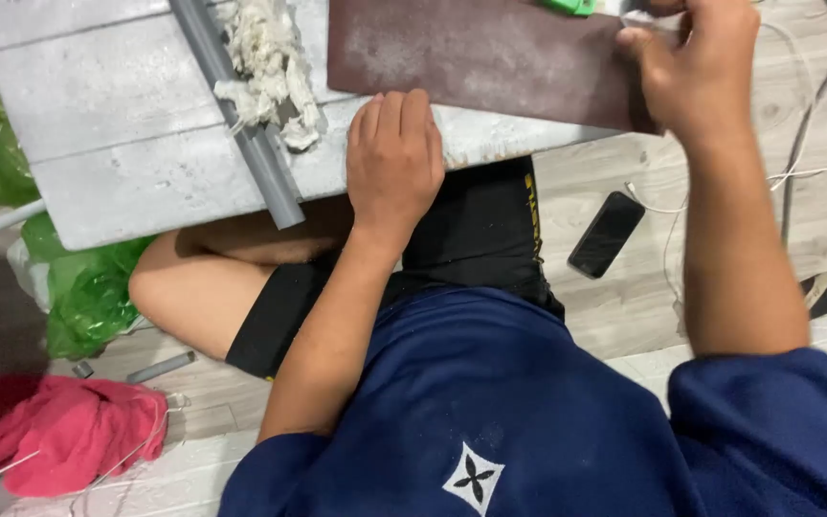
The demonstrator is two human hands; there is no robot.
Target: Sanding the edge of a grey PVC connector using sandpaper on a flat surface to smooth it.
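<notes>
Seen from the head camera, the flat dark-brown rectangular board (480, 57) lies on a pale grey wooden table (126, 124), its near edge along the table's edge. The left hand (394, 158) presses knuckles-down on that near edge, fingers curled, grasping nothing. The right hand (701, 67) pinches a small pale object at the board's right corner; what it is cannot be told. The board looks stiff, thin and fairly light, dusty and likely slippery, best gripped by its long edges. A grey plastic pipe (236, 115) and white fibrous wadding (265, 57) lie beside it.
</notes>
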